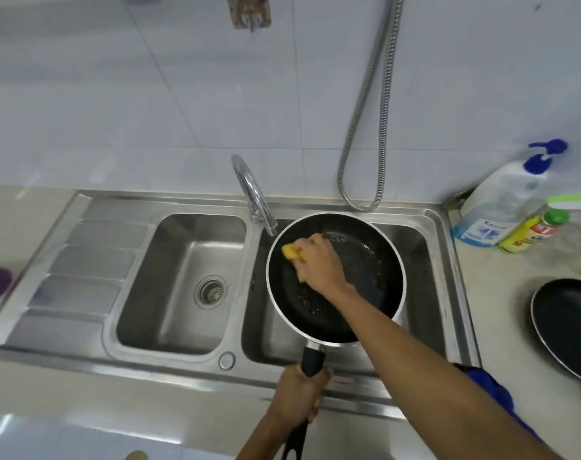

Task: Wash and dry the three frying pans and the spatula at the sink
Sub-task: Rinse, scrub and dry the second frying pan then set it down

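- Head view: frying pan (365, 260) held over right basin of sink (426, 260), faucet (253, 197) spout just beside far-left rim. No running water visible.
- Left hand (299, 398) wrapped fully round pan handle (313, 360). Keep grip tight and wrist locked against twisting.
- Right hand (320, 262) curled over yellow sponge (290, 252), pressing on left inner floor. Scrub in overlapping circles, then cover shiny right side and rim.
- Second pan (564, 327) on right counter, apart from sink. Third pan and spatula not in view.
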